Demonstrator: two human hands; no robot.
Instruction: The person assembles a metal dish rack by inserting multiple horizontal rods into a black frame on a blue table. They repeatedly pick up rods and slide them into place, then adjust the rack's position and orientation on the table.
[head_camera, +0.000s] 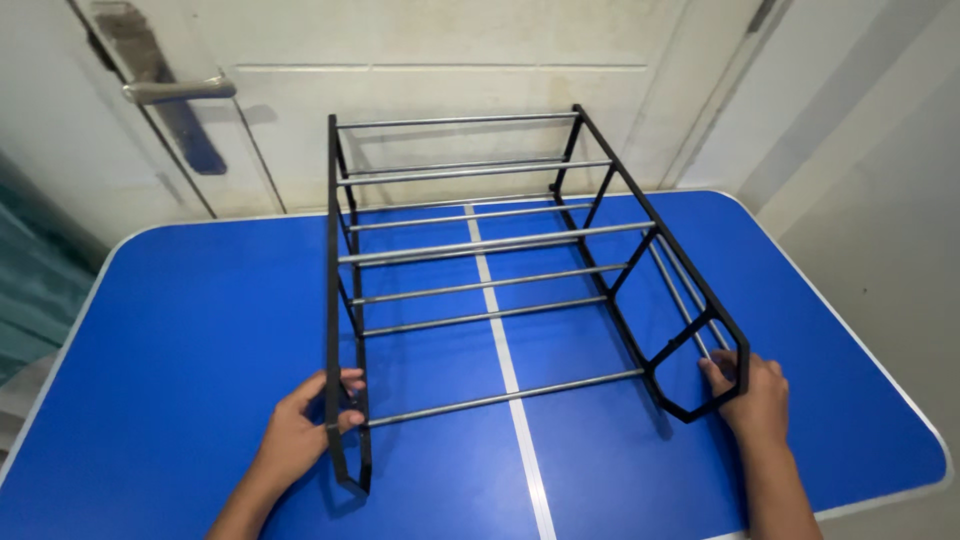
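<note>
A blue folding table (180, 330) stood before a pale door (440, 90). On it lay a black-framed wire shoe rack (480, 250) (likely light, stiff, slightly wobbly). Left hand (300, 425) and right hand (750, 395) each curled fingers around an end frame, the sturdiest hold.

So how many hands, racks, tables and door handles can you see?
hands: 2, the left hand and the right hand
metal rack: 1
blue table: 1
door handle: 1
total: 5
</note>
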